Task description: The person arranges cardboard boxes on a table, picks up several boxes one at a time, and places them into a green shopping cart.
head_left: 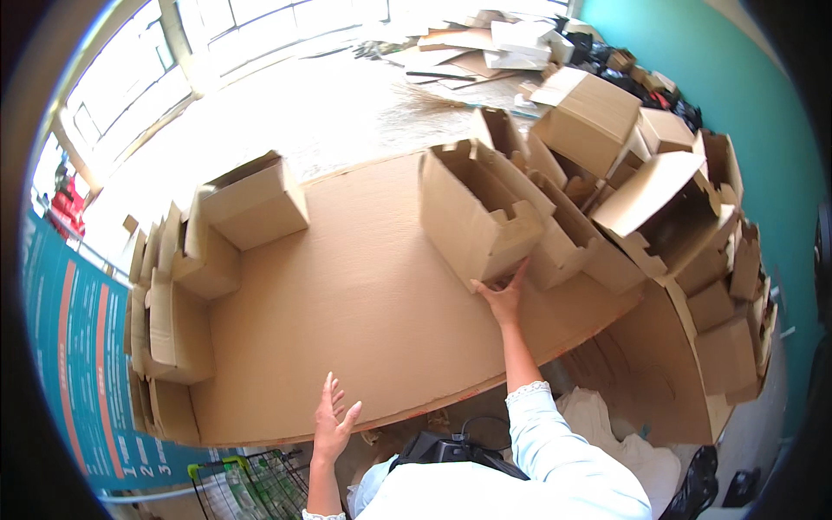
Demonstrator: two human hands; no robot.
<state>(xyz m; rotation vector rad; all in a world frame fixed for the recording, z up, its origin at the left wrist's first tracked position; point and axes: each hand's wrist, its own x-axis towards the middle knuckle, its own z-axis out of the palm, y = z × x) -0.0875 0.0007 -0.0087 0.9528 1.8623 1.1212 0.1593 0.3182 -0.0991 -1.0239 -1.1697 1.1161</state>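
My right hand [501, 299] reaches forward to an open-topped cardboard box [468, 227] with notched upper edges. Its thumb and fingers are spread around the box's lower near corner, gripping it; part of the fingers is hidden beneath. The box sits on a wide cardboard-covered table [334, 303], tilted against other notched boxes. My left hand [332, 423] hovers at the table's near edge, fingers apart, with nothing in it.
More cardboard boxes [593, 121] are heaped at the right, some in a large carton [663, 373]. Boxes [180, 334] line the table's left end. A wire cart [247, 485] with bottles stands below left. Flattened cardboard and bags lie along the teal wall [737, 87].
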